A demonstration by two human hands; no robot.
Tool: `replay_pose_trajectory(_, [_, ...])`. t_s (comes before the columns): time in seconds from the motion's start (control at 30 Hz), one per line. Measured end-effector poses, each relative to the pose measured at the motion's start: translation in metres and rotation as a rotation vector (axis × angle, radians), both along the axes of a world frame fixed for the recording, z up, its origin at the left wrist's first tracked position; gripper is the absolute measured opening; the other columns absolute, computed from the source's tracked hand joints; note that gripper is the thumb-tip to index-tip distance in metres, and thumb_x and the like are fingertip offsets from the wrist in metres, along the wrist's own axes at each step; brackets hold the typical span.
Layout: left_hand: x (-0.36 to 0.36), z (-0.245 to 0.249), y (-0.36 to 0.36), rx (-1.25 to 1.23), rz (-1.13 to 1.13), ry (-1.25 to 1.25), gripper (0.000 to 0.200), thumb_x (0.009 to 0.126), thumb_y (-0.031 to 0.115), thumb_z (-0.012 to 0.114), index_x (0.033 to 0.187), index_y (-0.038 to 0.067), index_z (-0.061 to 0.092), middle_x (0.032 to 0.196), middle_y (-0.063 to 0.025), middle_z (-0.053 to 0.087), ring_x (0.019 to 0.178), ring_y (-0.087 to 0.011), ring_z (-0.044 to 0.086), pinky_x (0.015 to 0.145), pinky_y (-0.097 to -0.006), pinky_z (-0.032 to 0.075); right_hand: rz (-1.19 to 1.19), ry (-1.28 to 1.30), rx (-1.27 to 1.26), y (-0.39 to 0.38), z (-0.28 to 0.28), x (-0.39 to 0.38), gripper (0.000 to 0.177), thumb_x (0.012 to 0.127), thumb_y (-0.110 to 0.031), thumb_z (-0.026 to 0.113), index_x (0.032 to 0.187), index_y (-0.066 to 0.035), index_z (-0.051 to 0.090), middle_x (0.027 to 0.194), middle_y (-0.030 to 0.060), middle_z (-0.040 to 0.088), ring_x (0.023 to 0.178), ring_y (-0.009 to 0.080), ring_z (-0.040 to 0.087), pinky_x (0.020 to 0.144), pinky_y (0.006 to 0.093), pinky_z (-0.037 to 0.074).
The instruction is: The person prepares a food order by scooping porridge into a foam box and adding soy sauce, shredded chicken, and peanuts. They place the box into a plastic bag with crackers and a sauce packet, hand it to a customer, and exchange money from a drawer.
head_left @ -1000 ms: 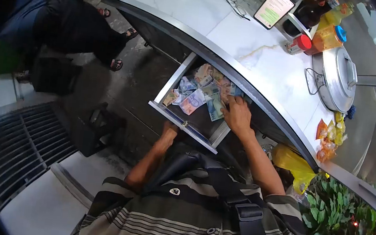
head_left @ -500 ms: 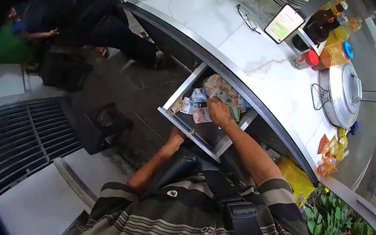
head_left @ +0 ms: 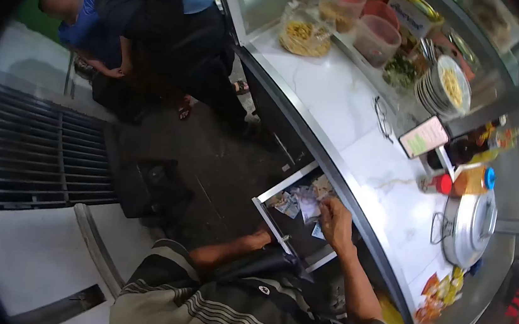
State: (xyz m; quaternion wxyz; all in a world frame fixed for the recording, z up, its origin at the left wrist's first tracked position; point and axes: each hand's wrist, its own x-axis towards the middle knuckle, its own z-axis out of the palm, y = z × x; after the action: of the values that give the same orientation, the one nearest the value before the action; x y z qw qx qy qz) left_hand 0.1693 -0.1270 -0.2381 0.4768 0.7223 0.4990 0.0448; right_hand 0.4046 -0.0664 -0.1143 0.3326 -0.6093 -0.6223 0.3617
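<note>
Curling the fingers (head_left: 326, 206) of the right hand (head_left: 336, 226) onto loose banknotes (head_left: 303, 203) lying in the open drawer (head_left: 283, 188), grip too small to tell; resting the left hand (head_left: 261, 237) at the drawer front, closure unclear; best lifting notes singly, leaving the rest flat; working under a marble counter (head_left: 335, 100) carrying phone (head_left: 423, 138) and pot (head_left: 471, 225), people (head_left: 159, 31) standing nearby

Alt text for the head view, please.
The right hand reaches into an open drawer of loose banknotes under a marble counter. The left hand rests at the drawer's front. Other people stand beyond.
</note>
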Motion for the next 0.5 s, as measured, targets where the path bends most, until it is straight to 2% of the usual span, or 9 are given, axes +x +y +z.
replay_pose_trajectory(0.03, [0.005, -0.006, 0.004, -0.064, 0.005, -0.016, 0.03, 0.088, 0.031, 0.061, 0.095, 0.003, 0.067, 0.083, -0.0106, 0.066, 0.074, -0.0231, 0.062, 0.063, -0.0382, 0.048, -0.044, 0.007, -0.025, 0.023, 0.02, -0.006, 0.014, 0.09, -0.013, 0.062, 0.089, 0.001, 0.062, 0.063, 0.0089, 0.055, 0.059, 0.0187, 0.053, 0.056, 0.0336, 0.042])
replay_pose_trajectory(0.1, [0.021, -0.021, 0.018, -0.181, 0.001, -0.049, 0.03, 0.087, 0.032, 0.062, 0.094, 0.003, 0.067, 0.081, -0.0102, 0.065, 0.072, -0.022, 0.062, 0.061, -0.0375, 0.047, -0.074, 0.039, -0.11, 0.072, 0.052, -0.02, 0.02, 0.089, -0.016, 0.064, 0.085, 0.003, 0.06, 0.061, 0.0139, 0.053, 0.057, 0.0198, 0.054, 0.056, 0.0358, 0.044])
replay_pose_trajectory(0.13, [0.032, -0.029, 0.027, -0.238, -0.007, -0.072, 0.03, 0.087, 0.032, 0.063, 0.094, 0.003, 0.067, 0.081, -0.0101, 0.065, 0.071, -0.0214, 0.061, 0.06, -0.0372, 0.046, -0.081, 0.198, -0.041, 0.095, 0.052, -0.03, 0.027, 0.09, -0.019, 0.066, 0.078, 0.004, 0.059, 0.057, 0.0076, 0.05, 0.056, 0.0114, 0.047, 0.051, 0.0313, 0.039])
replay_pose_trajectory(0.17, [0.045, -0.039, 0.037, -0.287, -0.021, -0.095, 0.031, 0.086, 0.033, 0.063, 0.093, 0.003, 0.067, 0.08, -0.0099, 0.065, 0.071, -0.0208, 0.061, 0.059, -0.0369, 0.046, -0.067, 0.192, -0.018, 0.117, 0.068, -0.043, 0.027, 0.09, -0.019, 0.066, 0.078, 0.004, 0.059, 0.057, 0.0076, 0.05, 0.056, 0.0114, 0.047, 0.051, 0.0313, 0.039])
replay_pose_trajectory(0.23, [0.071, -0.057, 0.054, -0.386, -0.035, -0.136, 0.031, 0.085, 0.033, 0.064, 0.092, 0.003, 0.067, 0.078, -0.0095, 0.064, 0.069, -0.0196, 0.061, 0.056, -0.0363, 0.044, -0.047, 0.364, -0.243, 0.15, 0.105, -0.066, 0.029, 0.092, -0.021, 0.065, 0.075, 0.003, 0.06, 0.058, 0.0014, 0.051, 0.054, 0.0081, 0.044, 0.048, 0.0267, 0.035])
replay_pose_trajectory(0.27, [0.085, -0.066, 0.064, -0.433, -0.04, -0.156, 0.032, 0.085, 0.034, 0.064, 0.091, 0.003, 0.067, 0.078, -0.0093, 0.064, 0.069, -0.019, 0.06, 0.055, -0.036, 0.044, 0.014, 0.401, -0.125, 0.168, 0.085, -0.075, 0.031, 0.094, -0.028, 0.064, 0.076, -0.003, 0.058, 0.056, -0.0032, 0.049, 0.044, 0.0042, 0.043, 0.041, 0.0222, 0.031])
replay_pose_trajectory(0.4, [0.135, -0.149, 0.093, -0.615, 0.015, -0.102, 0.033, 0.083, 0.035, 0.066, 0.089, 0.003, 0.068, 0.075, -0.0085, 0.063, 0.066, -0.0167, 0.059, 0.05, -0.0347, 0.042, 0.055, 0.497, -0.186, 0.207, 0.109, -0.121, 0.032, 0.096, -0.03, 0.061, 0.076, -0.006, 0.057, 0.054, -0.0031, 0.049, 0.039, 0.0038, 0.041, 0.037, 0.0211, 0.029])
replay_pose_trajectory(0.43, [0.103, -0.132, 0.105, -0.491, -0.106, -0.43, 0.039, 0.082, 0.036, 0.064, 0.094, 0.0, 0.068, 0.078, -0.0108, 0.064, 0.066, -0.021, 0.061, 0.053, -0.0395, 0.044, 0.076, 0.525, -0.229, 0.214, 0.117, -0.13, 0.031, 0.096, -0.03, 0.061, 0.077, -0.006, 0.057, 0.053, -0.0031, 0.048, 0.039, 0.004, 0.041, 0.036, 0.0214, 0.029])
replay_pose_trajectory(0.5, [0.089, -0.025, 0.151, -0.389, -0.218, -0.043, 0.049, 0.083, 0.039, 0.061, 0.106, -0.004, 0.066, 0.091, -0.0169, 0.067, 0.082, -0.0278, 0.065, 0.068, -0.0427, 0.049, 0.105, 0.55, -0.261, 0.226, 0.126, -0.146, 0.031, 0.096, -0.03, 0.061, 0.077, -0.006, 0.057, 0.053, -0.0032, 0.048, 0.038, 0.0042, 0.041, 0.035, 0.0218, 0.028])
